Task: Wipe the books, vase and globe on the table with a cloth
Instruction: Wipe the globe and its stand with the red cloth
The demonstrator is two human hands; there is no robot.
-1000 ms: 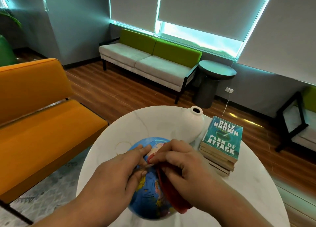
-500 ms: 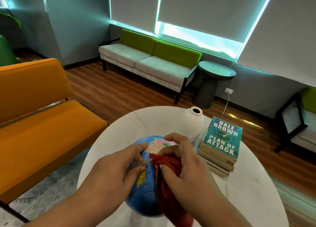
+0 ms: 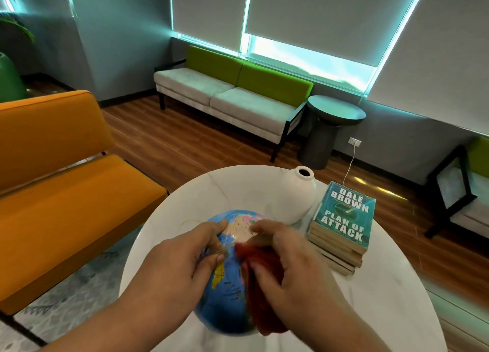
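Observation:
A blue globe (image 3: 227, 290) sits near the front of the round white table (image 3: 383, 306). My left hand (image 3: 174, 267) grips the globe's left side, fingers curled over its top and its thin clear arc. My right hand (image 3: 291, 261) holds a red cloth (image 3: 264, 280) pressed against the globe's right side. A white vase (image 3: 296, 195) stands behind the globe. To the right of the vase lies a stack of books (image 3: 341, 227) with a teal cover on top.
An orange sofa (image 3: 60, 192) stands close to the table's left. A green and white sofa (image 3: 232, 92) and a dark round side table (image 3: 333, 124) line the far wall. A black-framed chair (image 3: 460, 187) is at the right.
The red cloth has slid from the globe's lower right up across its side, and more of it shows under my right hand. The globe has turned a little, baring its pale top patch.

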